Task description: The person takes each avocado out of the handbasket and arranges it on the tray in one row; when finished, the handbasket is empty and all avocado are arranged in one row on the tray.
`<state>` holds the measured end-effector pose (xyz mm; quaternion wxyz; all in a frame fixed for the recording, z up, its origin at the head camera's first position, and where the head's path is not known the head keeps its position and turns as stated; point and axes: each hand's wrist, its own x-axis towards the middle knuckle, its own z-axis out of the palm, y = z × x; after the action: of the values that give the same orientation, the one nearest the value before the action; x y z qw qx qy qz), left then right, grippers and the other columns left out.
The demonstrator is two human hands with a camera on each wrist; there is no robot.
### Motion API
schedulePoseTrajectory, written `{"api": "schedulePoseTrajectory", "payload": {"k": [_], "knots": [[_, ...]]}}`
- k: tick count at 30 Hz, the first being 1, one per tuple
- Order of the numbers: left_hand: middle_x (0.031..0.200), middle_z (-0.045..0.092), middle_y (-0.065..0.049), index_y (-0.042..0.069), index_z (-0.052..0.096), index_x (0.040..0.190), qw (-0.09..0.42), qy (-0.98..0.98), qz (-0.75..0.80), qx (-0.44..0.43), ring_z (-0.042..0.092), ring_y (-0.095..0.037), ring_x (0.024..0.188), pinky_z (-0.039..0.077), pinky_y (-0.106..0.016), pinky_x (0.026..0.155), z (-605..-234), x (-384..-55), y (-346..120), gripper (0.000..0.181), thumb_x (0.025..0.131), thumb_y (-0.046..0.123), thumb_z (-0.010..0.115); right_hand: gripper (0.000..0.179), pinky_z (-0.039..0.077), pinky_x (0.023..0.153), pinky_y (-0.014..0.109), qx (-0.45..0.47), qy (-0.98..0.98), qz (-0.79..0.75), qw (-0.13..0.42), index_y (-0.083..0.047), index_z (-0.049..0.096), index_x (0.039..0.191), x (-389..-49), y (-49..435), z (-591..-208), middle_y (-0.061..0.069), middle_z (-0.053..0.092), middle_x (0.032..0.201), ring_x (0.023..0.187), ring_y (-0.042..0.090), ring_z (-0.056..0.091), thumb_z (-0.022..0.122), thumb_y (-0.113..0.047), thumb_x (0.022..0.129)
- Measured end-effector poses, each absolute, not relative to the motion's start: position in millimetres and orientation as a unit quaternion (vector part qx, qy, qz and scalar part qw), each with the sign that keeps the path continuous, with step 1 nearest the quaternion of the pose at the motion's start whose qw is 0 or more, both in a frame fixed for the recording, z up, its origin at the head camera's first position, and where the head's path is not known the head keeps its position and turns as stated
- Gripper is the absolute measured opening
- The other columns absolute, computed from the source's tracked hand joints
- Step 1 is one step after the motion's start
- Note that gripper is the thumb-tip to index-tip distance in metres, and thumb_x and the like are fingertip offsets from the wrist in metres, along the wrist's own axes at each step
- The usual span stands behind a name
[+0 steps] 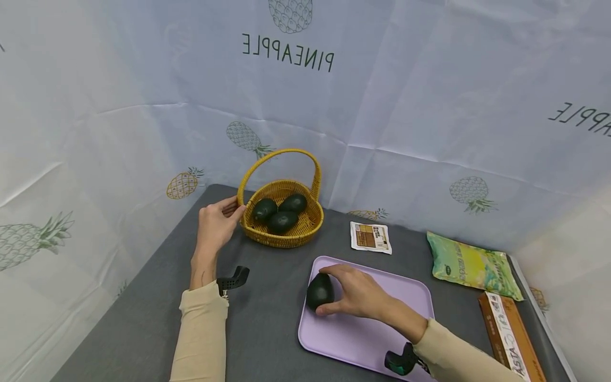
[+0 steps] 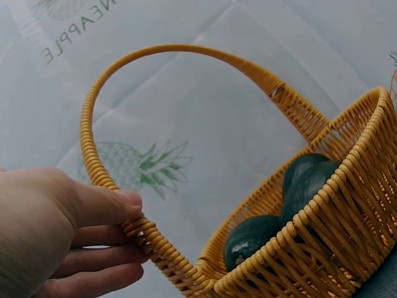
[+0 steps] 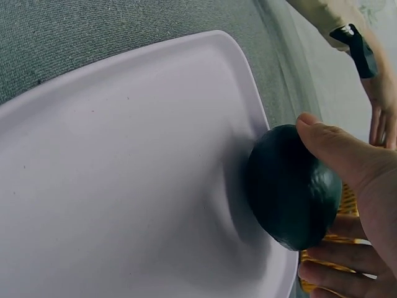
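My left hand point(image 1: 217, 225) pinches the handle of a yellow woven basket point(image 1: 281, 242) low on its left side, thumb and fingers round the wicker in the left wrist view. Inside the basket lie three dark green avocados point(image 1: 283, 222). My right hand point(image 1: 360, 294) grips another avocado point(image 1: 320, 292) between thumb and fingers, over the left end of a light purple tray point(image 1: 348, 337). In the right wrist view this avocado point(image 3: 291, 186) overlaps the tray's rim and casts a shadow on it.
Behind the tray lies a small white and brown packet point(image 1: 371, 237). A green and yellow bag point(image 1: 472, 263) and a long brown box point(image 1: 511, 339) lie at the right edge of the grey table point(image 1: 143, 318). White cloth with pineapple prints point(image 1: 382, 106) hangs around it.
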<state>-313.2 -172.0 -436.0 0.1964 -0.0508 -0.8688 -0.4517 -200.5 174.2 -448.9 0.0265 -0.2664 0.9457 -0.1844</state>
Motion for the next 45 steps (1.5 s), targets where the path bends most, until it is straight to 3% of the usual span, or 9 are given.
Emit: {"api": "schedulePoseTrajectory", "payload": {"k": [8,15,23,26,29,37,40,42,45], "knots": [[0.122,0.074,-0.024,-0.002,0.066,0.139,0.189,-0.871,-0.451,-0.051,0.075,-0.037,0.108,0.064,-0.049,0.088,-433.4,-313.3,-169.4,0.043,0.102,0.020,0.071,0.081,0.056,0.105,0.047,-0.251,0.947,-0.198,0.008,-0.016,0.065,0.141,-205.6,172.5,-439.5,0.003,0.069,0.138,0.130,0.023,0.064,0.082,-0.067,0.080],[0.121,0.075,-0.024,-0.002,0.067,0.138,0.188,-0.874,-0.446,-0.047,0.075,-0.037,0.107,0.063,-0.050,0.088,-432.0,-310.1,-171.1,0.042,0.103,0.021,0.070,0.073,0.058,0.102,0.049,-0.173,0.944,-0.279,-0.035,-0.005,0.063,0.141,-241.6,144.6,-411.4,0.013,0.070,0.137,0.124,0.030,0.068,0.079,-0.054,0.090],[0.122,0.074,-0.024,-0.001,0.066,0.139,0.172,-0.878,-0.445,-0.045,0.075,-0.037,0.109,0.063,-0.049,0.088,-432.4,-312.6,-165.6,0.044,0.104,0.024,0.069,0.081,0.058,0.098,0.046,-0.103,0.942,-0.313,0.064,0.004,0.058,0.145,-294.6,101.5,-386.4,0.021,0.067,0.136,0.123,0.035,0.065,0.075,-0.055,0.092],[0.123,0.074,-0.024,-0.002,0.065,0.139,0.171,-0.879,-0.443,-0.046,0.075,-0.037,0.109,0.063,-0.049,0.089,-431.1,-311.6,-165.3,0.044,0.104,0.024,0.068,0.068,0.055,0.076,0.033,-0.078,0.944,-0.308,0.093,0.004,0.069,0.120,-310.5,86.8,-386.7,0.012,0.070,0.101,0.094,0.025,0.065,0.075,-0.057,0.092],[0.123,0.074,-0.024,-0.001,0.065,0.140,0.175,-0.880,-0.439,-0.039,0.075,-0.038,0.109,0.062,-0.050,0.089,-430.1,-309.1,-167.6,0.044,0.104,0.024,0.068,0.059,0.040,0.059,0.028,-0.057,0.943,-0.308,0.115,-0.001,0.063,0.093,-322.4,72.9,-391.8,0.004,0.049,0.073,0.067,0.019,0.049,0.076,-0.059,0.090],[0.124,0.073,-0.025,-0.002,0.064,0.141,0.169,-0.883,-0.438,-0.020,0.074,-0.039,0.109,0.062,-0.052,0.089,-429.6,-303.6,-171.2,0.044,0.104,0.023,0.068,0.068,0.050,0.065,0.033,-0.012,0.949,-0.299,0.099,-0.002,0.069,0.112,-332.0,42.9,-414.6,0.013,0.065,0.095,0.081,0.025,0.065,0.079,-0.064,0.085],[0.124,0.073,-0.025,-0.002,0.064,0.140,0.171,-0.884,-0.435,-0.021,0.074,-0.038,0.109,0.062,-0.051,0.089,-428.9,-304.2,-169.7,0.044,0.104,0.023,0.068,0.060,0.048,0.056,0.032,0.002,0.955,-0.285,0.087,-0.007,0.071,0.092,-334.6,36.7,-422.8,0.007,0.059,0.078,0.068,0.022,0.062,0.080,-0.066,0.083],[0.124,0.073,-0.025,-0.002,0.065,0.140,0.171,-0.884,-0.435,-0.023,0.075,-0.038,0.109,0.062,-0.051,0.089,-428.4,-304.8,-168.4,0.044,0.104,0.023,0.068,0.056,0.042,0.048,0.030,0.009,0.957,-0.279,0.079,-0.012,0.063,0.072,-336.9,34.0,-427.3,0.002,0.047,0.063,0.056,0.019,0.055,0.081,-0.065,0.083],[0.123,0.074,-0.024,-0.001,0.065,0.140,0.175,-0.884,-0.433,-0.024,0.075,-0.038,0.109,0.062,-0.051,0.088,-428.8,-306.4,-167.0,0.044,0.104,0.025,0.067,0.060,0.034,0.042,0.028,0.014,0.960,-0.273,0.063,-0.017,0.049,0.059,-340.2,32.4,-432.3,-0.002,0.034,0.054,0.047,0.014,0.044,0.082,-0.061,0.084]]}}
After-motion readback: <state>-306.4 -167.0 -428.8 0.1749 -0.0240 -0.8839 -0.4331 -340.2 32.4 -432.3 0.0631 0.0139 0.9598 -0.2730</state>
